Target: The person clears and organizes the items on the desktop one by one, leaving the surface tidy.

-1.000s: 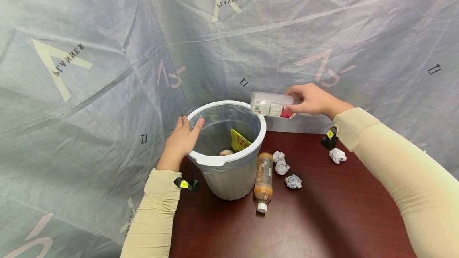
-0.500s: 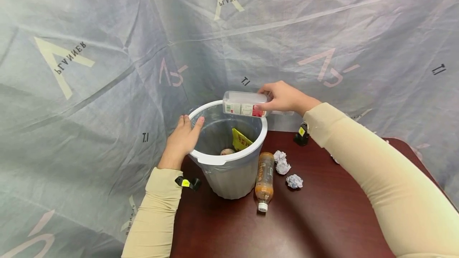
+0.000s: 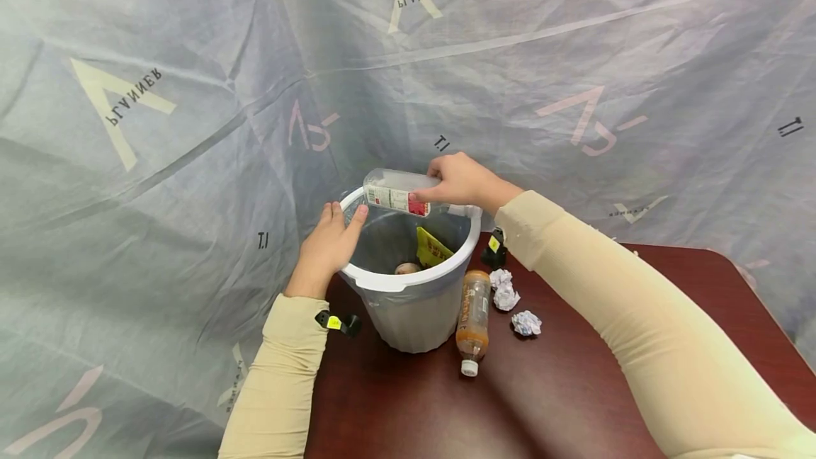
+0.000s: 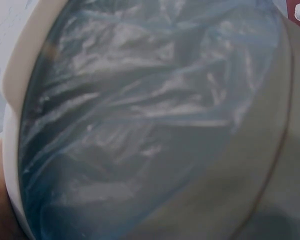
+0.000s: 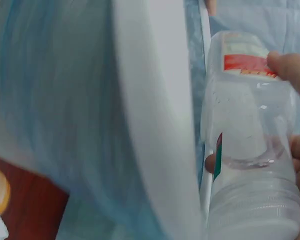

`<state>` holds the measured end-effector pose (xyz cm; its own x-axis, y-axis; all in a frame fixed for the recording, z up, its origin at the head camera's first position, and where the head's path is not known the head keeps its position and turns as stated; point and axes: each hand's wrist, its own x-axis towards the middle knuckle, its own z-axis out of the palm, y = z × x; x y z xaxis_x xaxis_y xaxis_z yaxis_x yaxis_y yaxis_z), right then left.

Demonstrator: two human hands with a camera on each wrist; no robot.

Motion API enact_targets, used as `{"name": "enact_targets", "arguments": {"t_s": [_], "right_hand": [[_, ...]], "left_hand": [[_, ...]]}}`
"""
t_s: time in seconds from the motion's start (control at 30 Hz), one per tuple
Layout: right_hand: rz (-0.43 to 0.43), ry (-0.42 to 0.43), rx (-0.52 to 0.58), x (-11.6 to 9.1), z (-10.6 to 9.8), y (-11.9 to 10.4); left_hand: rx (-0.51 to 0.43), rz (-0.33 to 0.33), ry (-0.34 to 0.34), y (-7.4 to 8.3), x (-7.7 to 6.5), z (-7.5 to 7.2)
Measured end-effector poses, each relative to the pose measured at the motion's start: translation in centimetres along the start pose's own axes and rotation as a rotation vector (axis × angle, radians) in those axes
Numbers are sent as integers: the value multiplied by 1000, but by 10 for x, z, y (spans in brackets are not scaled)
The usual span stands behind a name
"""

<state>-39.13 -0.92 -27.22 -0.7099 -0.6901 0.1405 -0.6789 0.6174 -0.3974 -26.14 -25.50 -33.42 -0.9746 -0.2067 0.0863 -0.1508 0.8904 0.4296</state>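
Observation:
My right hand (image 3: 465, 179) grips a clear plastic bottle (image 3: 397, 192) with a white and red label, held on its side over the mouth of a trash bin (image 3: 408, 324). In the right wrist view, the same bottle (image 5: 240, 115) shows its ridged cap end nearest the camera. My left hand (image 3: 328, 243) rests on the left side of the bin's white rim (image 3: 382, 283), with fingers straight and thumb apart. Inside the lined bin lie a yellow packet (image 3: 432, 248) and a roundish pale brown thing (image 3: 406, 269), partly hidden.
A bottle with orange-brown colouring (image 3: 473, 321) lies on the dark red table (image 3: 408, 402) right of the bin. Several crumpled paper balls (image 3: 526, 324) lie beyond it. A grey printed cloth (image 3: 542, 34) hangs behind and to the left.
My right hand has carried the clear bottle leftward from the bin's right edge to over its opening, tilting it slightly. My left hand has stayed on the rim.

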Motion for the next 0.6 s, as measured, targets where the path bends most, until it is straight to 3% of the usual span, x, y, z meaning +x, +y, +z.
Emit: {"name": "enact_targets", "arguments": {"t_s": [0.2,0.43,0.6], "right_hand": [[32,-15,1,7,13,-12],[13,-62,-7,9,30,-17],[16,-45,28,6,28,-18]], "left_hand": [[-2,-8,-4,1,0,-1],[1,-18,-8,2,-1,-2],[13,-10,-1,2,-1,-2]]}}
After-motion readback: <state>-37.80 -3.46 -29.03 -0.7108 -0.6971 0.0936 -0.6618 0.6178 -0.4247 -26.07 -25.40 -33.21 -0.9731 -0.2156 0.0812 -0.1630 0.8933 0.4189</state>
